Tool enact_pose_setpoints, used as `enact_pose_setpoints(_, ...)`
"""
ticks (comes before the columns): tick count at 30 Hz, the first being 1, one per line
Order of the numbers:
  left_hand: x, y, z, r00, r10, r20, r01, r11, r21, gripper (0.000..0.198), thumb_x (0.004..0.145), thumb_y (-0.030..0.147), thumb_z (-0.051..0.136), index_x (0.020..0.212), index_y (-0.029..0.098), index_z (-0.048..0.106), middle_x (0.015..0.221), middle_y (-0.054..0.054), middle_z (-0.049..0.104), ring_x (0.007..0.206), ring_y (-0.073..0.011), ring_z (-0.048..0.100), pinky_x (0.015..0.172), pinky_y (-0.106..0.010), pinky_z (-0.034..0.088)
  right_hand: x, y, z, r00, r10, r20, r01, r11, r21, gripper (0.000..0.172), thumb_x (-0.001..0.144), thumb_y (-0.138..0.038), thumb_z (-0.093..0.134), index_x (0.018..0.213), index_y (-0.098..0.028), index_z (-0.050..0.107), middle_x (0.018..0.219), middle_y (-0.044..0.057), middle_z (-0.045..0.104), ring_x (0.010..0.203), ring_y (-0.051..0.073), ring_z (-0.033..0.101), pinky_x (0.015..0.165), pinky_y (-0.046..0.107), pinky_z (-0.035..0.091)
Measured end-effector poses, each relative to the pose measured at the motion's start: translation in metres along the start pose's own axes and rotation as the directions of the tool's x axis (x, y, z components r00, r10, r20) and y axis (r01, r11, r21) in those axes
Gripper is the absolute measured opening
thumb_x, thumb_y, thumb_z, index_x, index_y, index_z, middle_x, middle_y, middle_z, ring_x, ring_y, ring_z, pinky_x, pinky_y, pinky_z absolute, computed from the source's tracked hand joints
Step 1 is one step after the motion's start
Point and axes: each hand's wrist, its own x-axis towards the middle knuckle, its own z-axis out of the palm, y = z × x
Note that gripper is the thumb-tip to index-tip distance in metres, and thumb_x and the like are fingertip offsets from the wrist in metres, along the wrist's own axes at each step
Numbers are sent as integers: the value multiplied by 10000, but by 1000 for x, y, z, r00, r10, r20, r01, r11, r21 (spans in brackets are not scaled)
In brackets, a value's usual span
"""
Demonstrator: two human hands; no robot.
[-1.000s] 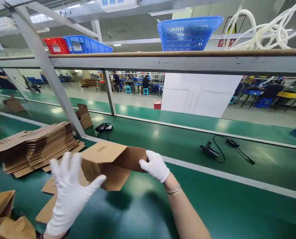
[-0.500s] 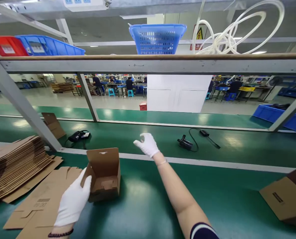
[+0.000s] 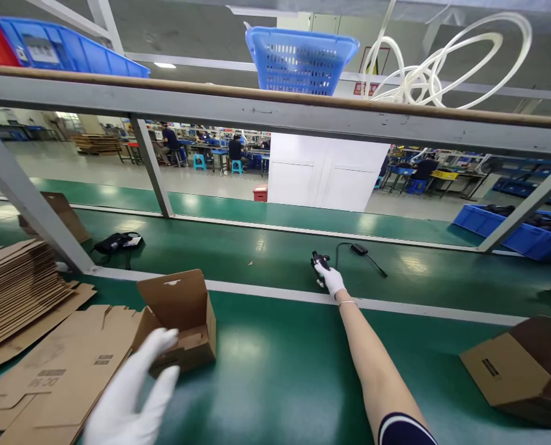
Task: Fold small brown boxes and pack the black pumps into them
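Observation:
My right hand (image 3: pixel 332 280), in a white glove, is stretched out to the belt behind the white strip. Its fingers are closed around a small black device (image 3: pixel 319 258), and a thin cable with a small black block (image 3: pixel 359 249) lies on the belt beside it. My left hand (image 3: pixel 131 395), also gloved, holds nothing and is slightly blurred, with thumb and fingers apart. It is in front of an open cardboard box (image 3: pixel 187 355) whose lid stands up at the back. Flattened cartons (image 3: pixel 71 371) lie to the left of that box.
A stack of folded cartons (image 3: pixel 20 290) is at the far left, near a slanted metal post (image 3: pixel 34 198). Another black device (image 3: pixel 118 242) lies on the rear belt. At right are a second open box (image 3: pixel 502 371) and a blue bin (image 3: pixel 516 232). A shelf beam (image 3: pixel 257 114) crosses above.
My right hand has reached right and closed on the black device. My left hand has let go of the box and drawn back toward me. The camera view has shifted and tilted.

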Motion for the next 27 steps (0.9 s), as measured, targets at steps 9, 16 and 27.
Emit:
enact_pose_setpoints(9, 29, 94, 118, 844, -191, 501, 505, 596, -624, 947, 722, 293, 831, 1518, 313, 316, 1524, -149, 447, 1374, -328, 471, 1109, -480, 424, -124, -34, 59, 870, -414, 268, 274, 857, 435, 629, 898, -707, 399, 1154, -165, 589, 880, 89, 697, 501, 136, 564, 413, 262, 475)
enact_pose_setpoints(16, 50, 93, 110, 779, -375, 502, 505, -100, -857, 322, 837, 309, 720, 1105, 182, 596, 960, -50, 697, 843, -189, 705, 726, -299, 589, -185, -43, 37, 371, -826, 424, 875, 464, 139, 612, 792, -417, 752, 1346, -213, 592, 1271, 129, 666, 1039, 252, 691, 838, 369, 599)
enact_pose_setpoints(27, 31, 42, 48, 755, 73, 651, 656, -86, -750, 663, 707, 593, 789, 1225, 233, 585, 860, -42, 709, 714, -162, 661, 728, -304, 506, -184, -89, -23, 32, -977, 212, 991, 59, 123, 170, 863, -256, 733, 1023, -311, 749, 682, 7, 696, 545, 141, 627, 509, 247, 508)
